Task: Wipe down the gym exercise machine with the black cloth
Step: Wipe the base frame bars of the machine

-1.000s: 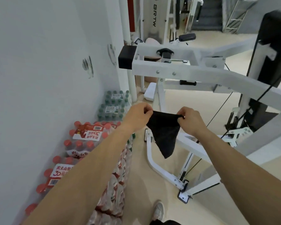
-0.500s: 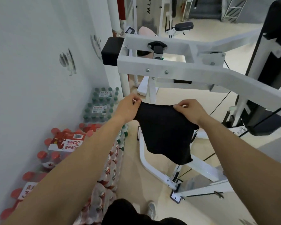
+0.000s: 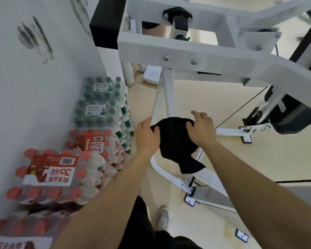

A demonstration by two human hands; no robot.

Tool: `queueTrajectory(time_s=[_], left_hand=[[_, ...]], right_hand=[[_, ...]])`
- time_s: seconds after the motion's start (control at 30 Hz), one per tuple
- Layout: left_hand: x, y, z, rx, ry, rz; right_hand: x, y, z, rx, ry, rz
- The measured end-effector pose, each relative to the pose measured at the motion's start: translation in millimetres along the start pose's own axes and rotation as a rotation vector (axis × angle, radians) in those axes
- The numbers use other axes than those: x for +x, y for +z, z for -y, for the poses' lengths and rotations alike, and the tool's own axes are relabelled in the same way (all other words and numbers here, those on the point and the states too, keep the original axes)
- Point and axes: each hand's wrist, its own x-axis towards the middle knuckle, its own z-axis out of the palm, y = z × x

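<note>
Both hands grip the black cloth (image 3: pixel 176 142): the left hand (image 3: pixel 148 135) pinches its left edge, and the right hand (image 3: pixel 200 130) curls its fingers over the top right. The cloth hangs between them below the white exercise machine's (image 3: pixel 214 60) crossbeam, in front of its slanted post. Shrink-wrapped packs of bottles (image 3: pixel 101 105) are stacked against the wall on the left.

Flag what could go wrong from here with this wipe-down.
1. The black cloth has a loose corner hanging below both hands, close to the black cable; it might snag.
2. The left hand and right hand grip only the cloth's upper edge, so it may bunch instead of wiping flat on the white post.
3. The left forearm passes close to the stacked water-bottle packs; a wide stroke could knock them.
</note>
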Motion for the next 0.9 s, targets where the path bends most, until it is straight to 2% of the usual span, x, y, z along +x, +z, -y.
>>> queueTrajectory(time_s=[0.07, 0.17, 0.23, 0.37, 0.57, 0.73, 0.9], left_hand=[[-10, 22, 12, -0.044, -0.017, 0.021], [-29, 52, 18, -0.24, -0.12, 0.165], [-31, 70, 15, -0.369, -0.168, 0.222], [-24, 93, 6, -0.613, -0.26, 0.273], [31, 98, -7, -0.637, -0.191, 0.276], [104, 100, -23, -0.662, -0.135, 0.266], [84, 99, -17, -0.678, -0.129, 0.27]], right_hand=[[-14, 23, -12, 0.052, 0.01, 0.03], [-34, 55, -36, 0.162, 0.077, 0.219], [-38, 64, -41, 0.254, 0.114, 0.286], [-28, 69, -24, 0.424, 0.018, 0.352], [18, 86, -8, 0.636, 0.097, 0.254], [87, 89, 8, 0.739, 0.068, 0.204], [67, 91, -1, 0.783, 0.051, 0.231]])
